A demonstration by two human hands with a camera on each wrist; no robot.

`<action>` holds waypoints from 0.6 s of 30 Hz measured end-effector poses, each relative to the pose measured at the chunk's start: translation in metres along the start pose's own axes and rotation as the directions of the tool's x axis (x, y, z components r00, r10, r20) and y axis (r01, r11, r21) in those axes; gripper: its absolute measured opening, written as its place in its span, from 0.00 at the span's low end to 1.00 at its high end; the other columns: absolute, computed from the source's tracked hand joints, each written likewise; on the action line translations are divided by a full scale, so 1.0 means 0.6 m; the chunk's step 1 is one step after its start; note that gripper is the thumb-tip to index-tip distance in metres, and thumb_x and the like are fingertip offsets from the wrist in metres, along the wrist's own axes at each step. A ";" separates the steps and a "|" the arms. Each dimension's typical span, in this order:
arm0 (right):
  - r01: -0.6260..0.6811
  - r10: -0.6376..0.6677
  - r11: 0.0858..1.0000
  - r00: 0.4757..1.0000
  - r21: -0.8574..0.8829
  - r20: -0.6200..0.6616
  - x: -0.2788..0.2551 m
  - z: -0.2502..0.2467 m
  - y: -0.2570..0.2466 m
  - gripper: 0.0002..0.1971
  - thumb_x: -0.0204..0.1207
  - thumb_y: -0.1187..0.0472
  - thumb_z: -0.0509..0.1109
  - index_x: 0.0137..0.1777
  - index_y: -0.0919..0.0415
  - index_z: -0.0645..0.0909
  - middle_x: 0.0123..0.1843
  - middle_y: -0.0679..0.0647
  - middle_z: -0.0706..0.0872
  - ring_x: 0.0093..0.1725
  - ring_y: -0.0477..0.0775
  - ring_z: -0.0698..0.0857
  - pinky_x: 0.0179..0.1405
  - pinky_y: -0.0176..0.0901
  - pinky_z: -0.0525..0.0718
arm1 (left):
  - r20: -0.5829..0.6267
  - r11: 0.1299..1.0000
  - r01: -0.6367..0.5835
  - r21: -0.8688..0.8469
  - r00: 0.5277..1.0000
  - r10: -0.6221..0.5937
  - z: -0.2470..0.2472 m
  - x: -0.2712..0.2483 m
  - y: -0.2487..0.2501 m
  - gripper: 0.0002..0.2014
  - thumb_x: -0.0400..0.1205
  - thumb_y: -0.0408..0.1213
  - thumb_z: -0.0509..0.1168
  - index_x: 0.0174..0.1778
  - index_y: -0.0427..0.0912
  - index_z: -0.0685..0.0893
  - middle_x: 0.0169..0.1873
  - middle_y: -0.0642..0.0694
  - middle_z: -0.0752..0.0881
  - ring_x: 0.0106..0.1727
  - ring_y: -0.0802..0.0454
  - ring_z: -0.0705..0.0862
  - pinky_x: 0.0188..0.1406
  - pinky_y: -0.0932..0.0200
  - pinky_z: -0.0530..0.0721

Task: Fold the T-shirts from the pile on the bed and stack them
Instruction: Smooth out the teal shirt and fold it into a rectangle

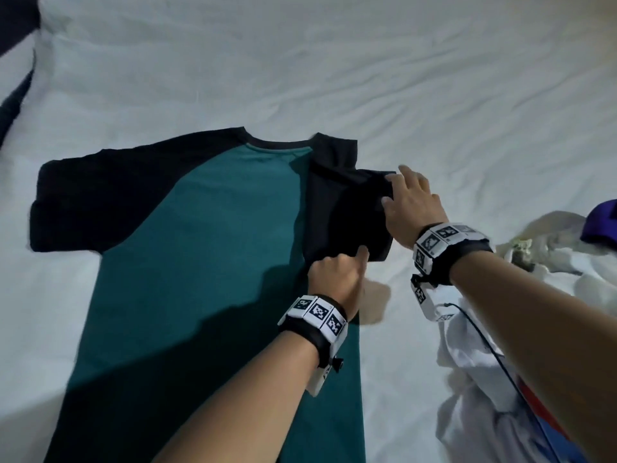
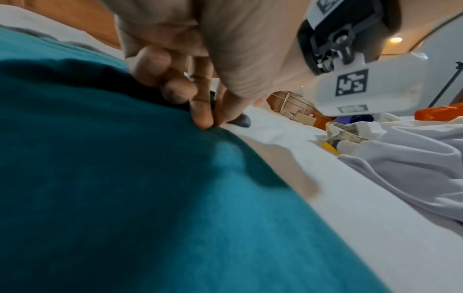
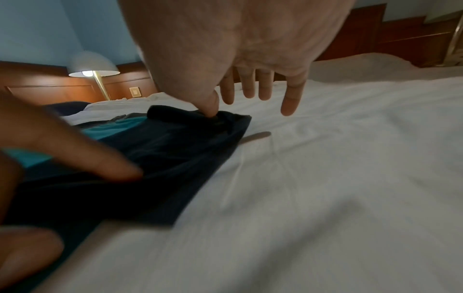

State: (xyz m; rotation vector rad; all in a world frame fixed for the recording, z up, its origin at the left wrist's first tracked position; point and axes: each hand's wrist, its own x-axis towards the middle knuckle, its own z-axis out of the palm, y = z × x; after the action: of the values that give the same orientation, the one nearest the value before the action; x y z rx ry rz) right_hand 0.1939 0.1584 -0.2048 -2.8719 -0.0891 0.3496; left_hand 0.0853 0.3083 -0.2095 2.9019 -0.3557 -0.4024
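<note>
A teal T-shirt [image 1: 207, 262] with black sleeves lies spread flat on the white bed [image 1: 334, 61], neck away from me. Its right black sleeve [image 1: 347, 212] is folded inward over the body. My left hand [image 1: 337, 272] sits at the sleeve's lower edge; in the left wrist view its thumb and index finger [image 2: 200, 111] pinch the teal cloth [image 2: 125, 178] at the shirt's side edge. My right hand [image 1: 407, 198] is at the sleeve's cuff. In the right wrist view its thumb [image 3: 211, 111] presses on the black sleeve [image 3: 162, 158] while the other fingers hang straight above the sheet.
A heap of white clothes [image 1: 484, 345] with a purple garment [image 1: 601, 225] lies at the right, close to my right forearm. A dark pillow [image 1: 13, 28] sits at the far left corner. A lit lamp [image 3: 94, 73] and a wooden headboard [image 3: 400, 35] stand beyond the bed.
</note>
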 end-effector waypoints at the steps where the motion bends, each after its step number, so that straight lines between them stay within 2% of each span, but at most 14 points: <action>1: 0.020 -0.020 1.000 1.000 -0.019 0.017 0.015 -0.002 -0.001 0.23 0.88 0.58 0.55 0.82 0.59 0.63 0.90 0.55 0.54 0.88 0.59 0.52 0.78 0.68 0.67 | 0.039 0.999 0.038 0.010 0.998 -0.039 0.001 0.005 0.000 0.19 0.66 0.35 0.79 0.53 0.52 0.88 0.24 0.45 0.85 0.25 0.39 0.87 0.22 0.58 0.65; 2: 0.034 -0.033 0.999 0.999 -0.031 0.032 0.029 -0.003 -0.002 0.24 0.88 0.58 0.54 0.83 0.58 0.61 0.90 0.54 0.53 0.89 0.57 0.49 0.80 0.68 0.63 | 0.018 0.998 0.058 0.006 0.998 -0.058 0.012 0.013 -0.003 0.17 0.60 0.36 0.82 0.42 0.52 0.88 0.19 0.46 0.81 0.19 0.41 0.84 0.21 0.60 0.62; 3: 0.035 -0.033 0.999 0.998 -0.039 0.047 0.042 -0.002 -0.002 0.24 0.88 0.59 0.53 0.84 0.58 0.60 0.91 0.53 0.53 0.90 0.57 0.47 0.82 0.68 0.59 | 0.002 0.998 0.063 0.009 0.998 -0.063 0.022 0.018 -0.005 0.14 0.61 0.36 0.82 0.38 0.51 0.86 0.18 0.46 0.80 0.19 0.41 0.83 0.21 0.60 0.61; 5: 0.002 0.002 0.999 0.997 -0.048 0.074 0.065 0.003 0.000 0.25 0.88 0.60 0.52 0.85 0.56 0.58 0.90 0.52 0.57 0.90 0.56 0.48 0.84 0.69 0.50 | 0.002 0.995 0.078 -0.061 0.997 -0.078 0.029 0.021 -0.006 0.06 0.75 0.35 0.74 0.44 0.50 0.86 0.26 0.44 0.85 0.29 0.36 0.88 0.25 0.55 0.66; 6: -0.024 0.028 0.998 0.997 -0.057 0.078 0.074 0.007 0.001 0.26 0.87 0.61 0.52 0.85 0.55 0.58 0.88 0.52 0.61 0.90 0.57 0.50 0.84 0.70 0.46 | -0.028 0.990 0.081 -0.115 0.996 -0.084 0.030 0.023 -0.006 0.06 0.81 0.34 0.69 0.50 0.50 0.87 0.31 0.42 0.87 0.34 0.34 0.88 0.28 0.53 0.69; 8: -0.062 0.068 0.993 0.996 -0.097 0.057 0.086 0.016 0.003 0.26 0.87 0.60 0.54 0.85 0.54 0.59 0.83 0.55 0.70 0.86 0.60 0.60 0.83 0.72 0.44 | -0.131 0.958 0.083 -0.273 0.984 -0.123 0.038 0.025 -0.014 0.10 0.84 0.35 0.66 0.57 0.51 0.88 0.32 0.39 0.87 0.35 0.31 0.88 0.30 0.51 0.73; 10: -0.091 0.094 0.988 0.995 -0.123 0.026 0.089 0.019 0.001 0.25 0.86 0.56 0.57 0.82 0.53 0.63 0.77 0.57 0.75 0.80 0.62 0.66 0.82 0.71 0.47 | -0.179 0.876 0.118 -0.469 0.958 -0.224 0.048 0.020 -0.027 0.11 0.85 0.39 0.63 0.60 0.54 0.86 0.34 0.38 0.89 0.37 0.31 0.87 0.35 0.47 0.82; 12: -0.112 0.114 0.990 0.993 -0.090 0.020 0.088 0.014 -0.006 0.19 0.86 0.52 0.60 0.76 0.52 0.71 0.71 0.56 0.80 0.76 0.61 0.70 0.80 0.69 0.50 | -0.097 0.695 0.141 -0.705 0.952 -0.292 0.051 0.012 -0.038 0.11 0.84 0.45 0.58 0.59 0.58 0.82 0.38 0.44 0.91 0.40 0.37 0.88 0.41 0.45 0.88; 13: -0.112 0.113 0.992 0.993 -0.049 0.017 0.084 0.010 -0.011 0.15 0.87 0.50 0.60 0.71 0.51 0.76 0.67 0.55 0.82 0.73 0.60 0.73 0.79 0.67 0.53 | -0.077 0.561 0.133 -0.817 0.939 -0.334 0.046 0.006 -0.043 0.10 0.83 0.45 0.58 0.56 0.58 0.81 0.39 0.47 0.91 0.37 0.40 0.89 0.39 0.45 0.89; 15: -0.090 0.094 0.989 0.995 0.116 -0.027 0.067 0.001 -0.024 0.10 0.87 0.48 0.60 0.58 0.51 0.80 0.57 0.52 0.84 0.64 0.58 0.78 0.73 0.61 0.63 | -0.057 0.298 0.086 -0.951 0.896 -0.441 0.025 -0.012 -0.052 0.10 0.83 0.36 0.61 0.49 0.57 0.85 0.40 0.49 0.92 0.33 0.43 0.90 0.34 0.46 0.90; 17: -0.056 0.109 0.923 0.987 0.380 -0.118 0.036 -0.009 -0.045 0.09 0.87 0.49 0.63 0.50 0.53 0.79 0.48 0.49 0.83 0.52 0.54 0.81 0.58 0.45 0.74 | 0.019 0.033 0.041 -0.999 0.856 -0.516 -0.004 -0.032 -0.065 0.11 0.82 0.32 0.63 0.47 0.50 0.89 0.41 0.46 0.92 0.37 0.42 0.92 0.36 0.44 0.89; 18: -0.049 0.149 0.865 0.975 0.499 -0.162 0.017 -0.013 -0.055 0.10 0.87 0.50 0.64 0.48 0.55 0.79 0.43 0.48 0.83 0.46 0.51 0.81 0.49 0.37 0.74 | 0.066 -0.089 0.021 -0.996 0.843 -0.534 -0.020 -0.040 -0.075 0.10 0.80 0.35 0.63 0.47 0.44 0.90 0.41 0.44 0.91 0.40 0.42 0.91 0.37 0.44 0.90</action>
State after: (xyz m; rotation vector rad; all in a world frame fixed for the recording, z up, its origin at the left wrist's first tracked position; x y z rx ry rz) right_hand 0.2047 0.1897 -0.1917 -2.3856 0.1648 0.0841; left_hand 0.0760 0.3594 -0.2023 1.3554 0.5344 -0.0345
